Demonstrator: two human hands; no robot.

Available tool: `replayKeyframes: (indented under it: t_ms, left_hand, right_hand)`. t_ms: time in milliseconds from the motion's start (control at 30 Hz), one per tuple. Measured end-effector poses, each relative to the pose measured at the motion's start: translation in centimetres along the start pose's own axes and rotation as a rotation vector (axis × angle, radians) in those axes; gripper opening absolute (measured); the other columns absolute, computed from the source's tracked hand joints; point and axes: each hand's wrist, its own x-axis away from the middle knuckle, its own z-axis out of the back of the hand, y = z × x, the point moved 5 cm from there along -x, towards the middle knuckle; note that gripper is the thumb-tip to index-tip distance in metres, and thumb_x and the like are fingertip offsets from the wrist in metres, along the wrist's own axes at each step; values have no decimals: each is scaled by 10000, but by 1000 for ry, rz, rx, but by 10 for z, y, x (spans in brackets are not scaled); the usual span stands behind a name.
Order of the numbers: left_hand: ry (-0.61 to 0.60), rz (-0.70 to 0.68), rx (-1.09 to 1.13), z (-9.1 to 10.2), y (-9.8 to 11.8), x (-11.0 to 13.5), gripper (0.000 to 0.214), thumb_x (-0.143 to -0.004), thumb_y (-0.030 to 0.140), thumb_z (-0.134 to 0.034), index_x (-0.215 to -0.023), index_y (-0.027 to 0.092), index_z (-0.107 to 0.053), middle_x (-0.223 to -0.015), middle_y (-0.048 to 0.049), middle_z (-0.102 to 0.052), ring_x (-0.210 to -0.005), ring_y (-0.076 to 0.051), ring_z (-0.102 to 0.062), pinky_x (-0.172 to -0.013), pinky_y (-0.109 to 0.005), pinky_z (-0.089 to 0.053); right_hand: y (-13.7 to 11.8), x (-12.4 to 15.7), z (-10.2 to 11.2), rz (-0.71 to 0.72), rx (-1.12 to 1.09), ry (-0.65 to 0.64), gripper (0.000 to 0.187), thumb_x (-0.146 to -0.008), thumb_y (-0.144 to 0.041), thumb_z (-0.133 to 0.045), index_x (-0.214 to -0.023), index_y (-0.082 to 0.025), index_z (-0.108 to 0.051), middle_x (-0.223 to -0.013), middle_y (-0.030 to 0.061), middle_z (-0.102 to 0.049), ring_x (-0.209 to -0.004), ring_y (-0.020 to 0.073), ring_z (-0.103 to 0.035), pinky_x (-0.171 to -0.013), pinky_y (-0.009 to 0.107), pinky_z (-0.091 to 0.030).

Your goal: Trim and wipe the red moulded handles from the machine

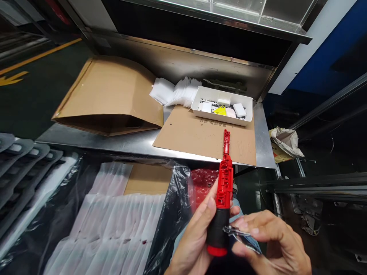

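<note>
One Chinese inscription (212, 123), cardboard sheet (197, 139), red device (225, 181)

We log bare hands: left hand (197, 233) and right hand (276, 236), fingernails short. Below, we glimpse pale-blue trousers (179, 236), partly hidden.

Semi-glossy plastic on part (225, 185), matt on grip (217, 229). Looks shiny, metal-like on tool (236, 231). Smooth reflective metal on table (262, 133); matt cardboard on carton (111, 89) and sheet (183, 133). Glossy crinkled film on liner (168, 214), hazy plastic on sleeves (114, 214), bubbled plastic on wrap (203, 181).
</note>
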Motion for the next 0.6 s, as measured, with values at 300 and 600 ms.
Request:
replayKeyframes:
  t_ms: [300,600]
  left_hand:
    - [23,-37,10,1,0,-2,452,-830,401,-685,-1272,342,-609,-1077,-62,-711,-1010,-229,-664,-818,-289,-544]
    - [242,-72,56,40,-1,-48,703,-762,384,-752,-1401,318,-467,-927,-55,-759,-952,-287,-703,-840,-391,-578]
  right_hand:
    - [9,-1,-5,-23,-97,-89,176,-803,-161,-752,-868,-199,-593,-687,18,-692,-637,187,-713,-608,279,-617]
    - [103,-41,29,-499,-328,-108,378,-807,-566,-665,-949,-243,-530,-789,29,-640,-700,178,-661,-578,259,-543]
